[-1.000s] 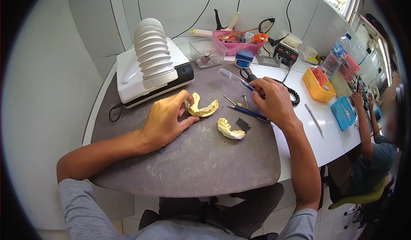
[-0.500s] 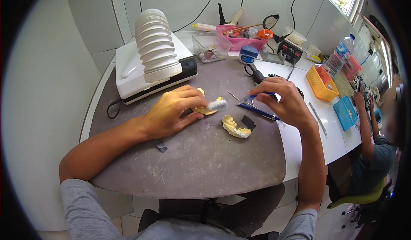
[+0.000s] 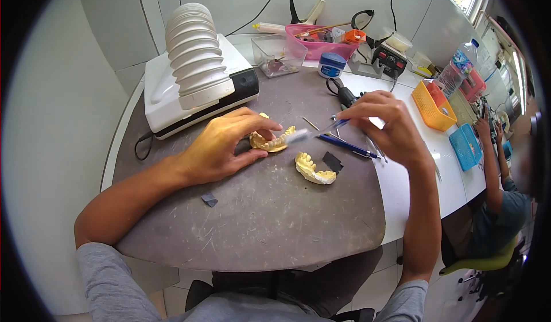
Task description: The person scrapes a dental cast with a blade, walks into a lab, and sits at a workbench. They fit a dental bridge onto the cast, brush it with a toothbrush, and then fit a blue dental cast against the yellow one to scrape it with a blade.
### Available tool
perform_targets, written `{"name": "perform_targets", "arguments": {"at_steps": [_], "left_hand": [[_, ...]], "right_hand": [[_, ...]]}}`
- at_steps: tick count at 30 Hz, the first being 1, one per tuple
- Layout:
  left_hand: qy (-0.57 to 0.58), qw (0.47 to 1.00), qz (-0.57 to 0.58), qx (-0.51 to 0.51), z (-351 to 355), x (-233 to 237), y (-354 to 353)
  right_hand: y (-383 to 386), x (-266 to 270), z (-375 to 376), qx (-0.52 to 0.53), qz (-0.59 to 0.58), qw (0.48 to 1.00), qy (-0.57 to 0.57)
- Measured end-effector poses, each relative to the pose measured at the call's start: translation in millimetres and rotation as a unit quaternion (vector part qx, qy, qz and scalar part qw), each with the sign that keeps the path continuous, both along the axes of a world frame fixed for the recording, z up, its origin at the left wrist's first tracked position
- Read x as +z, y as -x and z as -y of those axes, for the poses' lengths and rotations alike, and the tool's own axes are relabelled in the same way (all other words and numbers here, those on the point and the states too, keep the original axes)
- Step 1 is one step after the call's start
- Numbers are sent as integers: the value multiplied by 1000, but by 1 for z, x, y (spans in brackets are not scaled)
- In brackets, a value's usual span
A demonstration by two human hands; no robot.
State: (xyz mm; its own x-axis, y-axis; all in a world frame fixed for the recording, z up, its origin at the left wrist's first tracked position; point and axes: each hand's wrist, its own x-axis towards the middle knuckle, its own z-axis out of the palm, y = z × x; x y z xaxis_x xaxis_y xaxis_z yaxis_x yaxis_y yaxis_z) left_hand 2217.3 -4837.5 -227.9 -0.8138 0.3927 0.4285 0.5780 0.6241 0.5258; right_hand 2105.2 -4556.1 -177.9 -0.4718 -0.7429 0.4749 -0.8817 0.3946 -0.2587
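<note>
My left hand [image 3: 218, 144] is closed around the left side of a yellow dental cast [image 3: 274, 142], a row of teeth showing on its rim. My right hand [image 3: 390, 124] pinches the blue handle of a toothbrush [image 3: 297, 135]. Its pale bristle head is smeared by motion and sits at the cast's right end. In front lies a second yellow dental cast [image 3: 315, 171], apart from both hands, with a dark abrasive-looking piece [image 3: 333, 162] beside it. A blue pen-like tool [image 3: 347, 146] rests under the right hand.
A white machine with a ribbed hose [image 3: 198, 63] stands back left. Behind are a clear box [image 3: 278, 58], a blue-lidded jar [image 3: 331, 65] and a pink basket [image 3: 321, 49]. A black handpiece [image 3: 346, 97] lies beyond my right hand. Yellow [image 3: 431, 108] and blue [image 3: 465, 148] baskets stand right, near another person [image 3: 496, 218].
The toothbrush head has shifted slightly right and away from me. More of the held cast shows between my left fingers. The whole view has shifted a little.
</note>
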Motion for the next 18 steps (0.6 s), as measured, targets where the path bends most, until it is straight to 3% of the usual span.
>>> {"name": "perform_targets", "arguments": {"at_steps": [2, 7, 12, 18], "left_hand": [[-8, 1000, 17, 6, -1, 0, 0], [14, 1000, -16, 18, -1, 1, 0], [18, 1000, -1, 17, 0, 2, 0], [21, 999, -3, 25, 0, 3, -2]], "right_hand": [[-7, -8, 12, 80, 0, 997, -16], [4, -3, -3, -20, -24, 999, -26], [-7, -7, 10, 48, -8, 999, 0], [6, 3, -9, -46, -30, 998, -21]]}}
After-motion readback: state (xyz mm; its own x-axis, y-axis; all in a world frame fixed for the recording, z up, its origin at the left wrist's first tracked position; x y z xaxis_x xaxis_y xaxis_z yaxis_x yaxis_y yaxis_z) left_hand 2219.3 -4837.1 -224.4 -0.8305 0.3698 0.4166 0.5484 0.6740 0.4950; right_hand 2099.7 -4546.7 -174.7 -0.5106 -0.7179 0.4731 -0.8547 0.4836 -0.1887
